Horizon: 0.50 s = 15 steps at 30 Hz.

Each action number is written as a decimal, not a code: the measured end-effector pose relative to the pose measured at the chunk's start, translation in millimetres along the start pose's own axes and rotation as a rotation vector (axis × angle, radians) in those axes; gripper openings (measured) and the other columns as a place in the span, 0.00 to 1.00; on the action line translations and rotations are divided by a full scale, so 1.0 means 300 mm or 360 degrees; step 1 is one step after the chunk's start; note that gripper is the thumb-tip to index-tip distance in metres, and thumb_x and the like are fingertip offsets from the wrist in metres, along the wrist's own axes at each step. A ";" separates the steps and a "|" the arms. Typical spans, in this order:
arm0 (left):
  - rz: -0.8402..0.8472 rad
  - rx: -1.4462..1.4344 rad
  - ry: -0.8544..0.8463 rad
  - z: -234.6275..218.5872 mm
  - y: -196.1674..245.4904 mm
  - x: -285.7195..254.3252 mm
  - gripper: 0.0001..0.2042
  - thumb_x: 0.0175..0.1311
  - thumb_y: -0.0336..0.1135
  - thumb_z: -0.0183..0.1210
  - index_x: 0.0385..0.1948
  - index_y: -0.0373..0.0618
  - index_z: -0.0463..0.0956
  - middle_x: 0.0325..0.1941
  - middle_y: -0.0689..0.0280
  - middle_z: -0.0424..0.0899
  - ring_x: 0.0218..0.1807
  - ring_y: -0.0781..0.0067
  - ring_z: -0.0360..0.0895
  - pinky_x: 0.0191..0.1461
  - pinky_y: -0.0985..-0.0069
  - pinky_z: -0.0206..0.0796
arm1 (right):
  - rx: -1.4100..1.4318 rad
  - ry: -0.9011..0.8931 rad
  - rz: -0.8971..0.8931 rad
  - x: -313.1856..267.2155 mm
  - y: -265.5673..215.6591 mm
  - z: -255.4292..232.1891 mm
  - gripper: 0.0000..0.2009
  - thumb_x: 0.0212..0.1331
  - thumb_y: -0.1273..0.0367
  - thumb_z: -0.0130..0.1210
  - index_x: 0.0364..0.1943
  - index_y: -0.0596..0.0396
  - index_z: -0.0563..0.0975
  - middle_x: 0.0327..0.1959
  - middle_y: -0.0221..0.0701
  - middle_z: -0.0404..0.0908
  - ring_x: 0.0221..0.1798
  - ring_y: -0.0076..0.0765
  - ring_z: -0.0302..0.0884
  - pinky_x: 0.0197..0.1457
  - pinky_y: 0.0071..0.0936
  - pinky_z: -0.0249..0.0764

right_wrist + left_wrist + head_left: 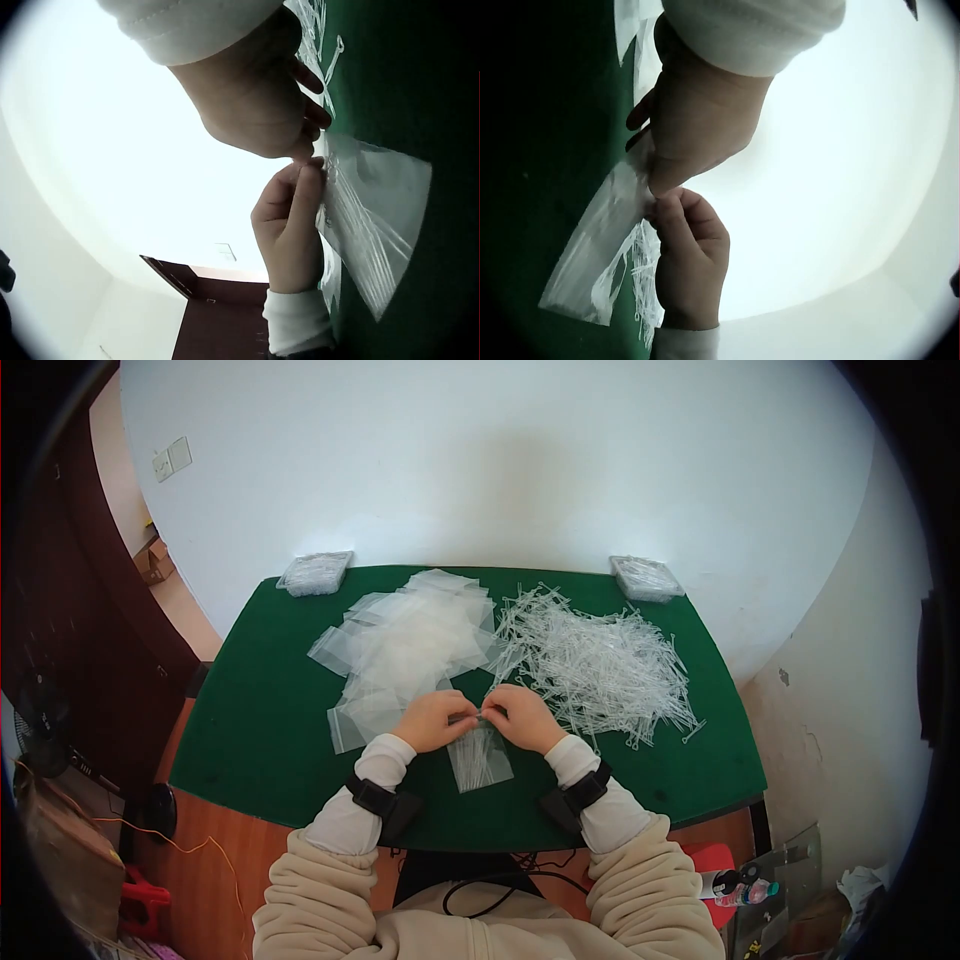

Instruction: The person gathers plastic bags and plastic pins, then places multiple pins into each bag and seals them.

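A small clear zip bag (pixel 481 761) with several thin clear plastic sticks inside hangs from both hands near the table's front edge. My left hand (pixel 438 721) pinches its top edge between thumb and fingers. Right beside it, my right hand (pixel 521 718) pinches the same edge, the fingertips of the two hands meeting. In the right wrist view the sticks (pixel 367 232) lie lengthwise in the bag, looped ends near the pinched top. The left wrist view shows the bag (pixel 592 255) slanting down from the fingers over the green cloth.
Behind the left hand spreads a heap of flat zip bags (pixel 410 635). A large pile of loose loop-ended sticks (pixel 605 665) lies to the right. Packed bundles stand at the back left (pixel 316 573) and back right (pixel 646 578) corners of the green table (pixel 250 760), against a white wall.
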<state>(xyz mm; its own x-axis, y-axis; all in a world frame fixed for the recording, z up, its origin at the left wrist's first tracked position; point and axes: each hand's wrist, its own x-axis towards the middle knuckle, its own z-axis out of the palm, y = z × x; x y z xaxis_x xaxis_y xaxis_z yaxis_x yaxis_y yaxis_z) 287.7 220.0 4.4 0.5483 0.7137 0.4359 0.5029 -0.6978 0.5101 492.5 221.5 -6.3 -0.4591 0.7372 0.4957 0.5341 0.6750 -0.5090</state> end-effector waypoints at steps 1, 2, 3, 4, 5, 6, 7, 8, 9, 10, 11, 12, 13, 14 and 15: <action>0.0004 0.0011 -0.0077 0.006 0.002 0.001 0.08 0.56 0.38 0.57 0.27 0.44 0.78 0.28 0.61 0.77 0.32 0.58 0.74 0.36 0.67 0.65 | 0.0000 0.0002 0.0002 0.001 -0.006 0.001 0.04 0.50 0.71 0.56 0.26 0.57 0.75 0.27 0.35 0.75 0.32 0.44 0.73 0.35 0.33 0.69; 0.0009 0.0022 -0.0153 0.010 0.002 0.003 0.09 0.57 0.39 0.57 0.27 0.44 0.78 0.29 0.61 0.77 0.33 0.58 0.74 0.38 0.67 0.65 | 0.0021 -0.0017 0.0024 0.002 -0.011 0.001 0.04 0.49 0.70 0.55 0.26 0.56 0.76 0.28 0.37 0.76 0.33 0.46 0.74 0.37 0.35 0.70; 0.0011 0.0021 -0.0155 0.012 0.001 0.004 0.09 0.57 0.39 0.57 0.27 0.44 0.78 0.29 0.61 0.77 0.33 0.58 0.74 0.38 0.67 0.65 | 0.0043 -0.0036 0.0047 0.002 -0.015 0.001 0.04 0.49 0.70 0.55 0.26 0.55 0.76 0.28 0.38 0.76 0.35 0.48 0.74 0.38 0.37 0.70; 0.0037 0.0006 -0.0103 0.012 0.002 0.005 0.08 0.56 0.38 0.57 0.27 0.44 0.78 0.28 0.61 0.77 0.32 0.58 0.74 0.36 0.67 0.65 | 0.0065 -0.0057 0.0068 0.003 -0.016 0.002 0.04 0.48 0.70 0.54 0.26 0.55 0.77 0.29 0.40 0.77 0.36 0.50 0.74 0.40 0.40 0.70; 0.0061 -0.0010 -0.0052 0.011 0.001 0.004 0.08 0.55 0.38 0.58 0.26 0.44 0.78 0.26 0.62 0.76 0.31 0.59 0.74 0.34 0.66 0.64 | 0.0067 -0.0059 0.0069 0.002 -0.012 0.003 0.04 0.48 0.70 0.54 0.26 0.55 0.77 0.29 0.40 0.77 0.36 0.50 0.74 0.40 0.40 0.70; 0.0085 -0.0026 0.0000 0.010 -0.001 0.002 0.07 0.53 0.37 0.59 0.25 0.44 0.77 0.25 0.62 0.76 0.29 0.59 0.73 0.32 0.66 0.64 | 0.0042 -0.0033 0.0033 0.001 -0.002 0.005 0.04 0.48 0.70 0.55 0.26 0.55 0.76 0.28 0.38 0.76 0.35 0.48 0.74 0.38 0.38 0.70; 0.0083 -0.0027 0.0001 0.002 -0.009 0.003 0.07 0.53 0.37 0.59 0.25 0.44 0.77 0.25 0.62 0.76 0.29 0.59 0.73 0.32 0.66 0.64 | 0.0018 -0.0007 -0.0004 0.002 0.010 0.004 0.04 0.49 0.70 0.55 0.26 0.56 0.76 0.27 0.37 0.76 0.33 0.46 0.74 0.37 0.35 0.70; 0.0047 -0.0025 -0.0013 -0.013 -0.024 0.004 0.07 0.53 0.37 0.58 0.25 0.44 0.77 0.25 0.62 0.76 0.29 0.59 0.73 0.32 0.66 0.64 | -0.0006 0.0018 -0.0039 0.001 0.017 0.001 0.04 0.49 0.71 0.56 0.26 0.56 0.75 0.27 0.36 0.75 0.32 0.43 0.73 0.35 0.33 0.69; 0.0010 -0.0024 -0.0027 -0.029 -0.036 0.004 0.08 0.53 0.37 0.58 0.24 0.44 0.77 0.24 0.62 0.76 0.29 0.59 0.73 0.32 0.66 0.64 | -0.0003 0.0013 -0.0039 0.001 0.017 -0.010 0.04 0.49 0.71 0.56 0.26 0.56 0.75 0.27 0.36 0.75 0.32 0.43 0.73 0.35 0.33 0.69; -0.0026 -0.0022 -0.0040 -0.039 -0.043 0.001 0.08 0.53 0.37 0.58 0.23 0.44 0.77 0.24 0.61 0.76 0.29 0.59 0.73 0.32 0.65 0.64 | 0.0019 0.0020 0.0040 0.003 0.013 -0.029 0.04 0.49 0.70 0.55 0.26 0.56 0.76 0.27 0.37 0.76 0.33 0.45 0.74 0.36 0.35 0.70; -0.0029 -0.0023 -0.0038 -0.042 -0.045 -0.002 0.08 0.53 0.37 0.58 0.23 0.44 0.77 0.24 0.61 0.76 0.29 0.59 0.73 0.32 0.65 0.64 | 0.0039 0.0029 0.0117 0.007 0.008 -0.047 0.04 0.48 0.70 0.55 0.26 0.55 0.77 0.27 0.38 0.76 0.34 0.48 0.74 0.37 0.37 0.70; -0.0036 -0.0015 -0.0044 -0.045 -0.046 -0.003 0.08 0.53 0.37 0.58 0.23 0.43 0.77 0.24 0.61 0.76 0.29 0.58 0.74 0.32 0.65 0.64 | 0.0056 0.0039 0.0193 0.010 0.004 -0.057 0.04 0.48 0.69 0.54 0.26 0.55 0.77 0.28 0.39 0.77 0.35 0.50 0.74 0.39 0.40 0.70; -0.0040 -0.0006 -0.0046 -0.047 -0.047 -0.003 0.08 0.53 0.37 0.58 0.22 0.43 0.77 0.24 0.61 0.76 0.29 0.58 0.74 0.32 0.65 0.64 | 0.0053 0.0037 0.0187 0.011 0.007 -0.055 0.04 0.48 0.69 0.54 0.26 0.55 0.77 0.28 0.39 0.77 0.35 0.50 0.74 0.39 0.40 0.70; -0.0045 0.0003 -0.0050 -0.050 -0.047 -0.002 0.08 0.53 0.37 0.58 0.22 0.43 0.77 0.24 0.61 0.76 0.29 0.58 0.74 0.32 0.64 0.64 | -0.0029 0.0028 0.0140 0.011 0.010 -0.052 0.04 0.48 0.70 0.55 0.26 0.55 0.77 0.27 0.38 0.76 0.34 0.47 0.74 0.38 0.38 0.70; -0.0044 0.0005 -0.0043 -0.047 -0.046 -0.001 0.08 0.53 0.37 0.58 0.22 0.43 0.77 0.24 0.61 0.76 0.29 0.58 0.74 0.32 0.64 0.64 | -0.0110 0.0020 0.0092 0.011 0.010 -0.048 0.04 0.48 0.70 0.56 0.25 0.55 0.77 0.26 0.36 0.76 0.33 0.45 0.74 0.37 0.36 0.70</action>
<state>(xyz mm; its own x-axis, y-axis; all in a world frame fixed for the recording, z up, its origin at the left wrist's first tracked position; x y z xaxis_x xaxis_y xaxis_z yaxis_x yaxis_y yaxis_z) 271.2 230.4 7.6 0.5523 0.7307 0.4014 0.5199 -0.6782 0.5194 502.9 225.4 4.0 -0.4175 0.7742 0.4758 0.6073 0.6272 -0.4876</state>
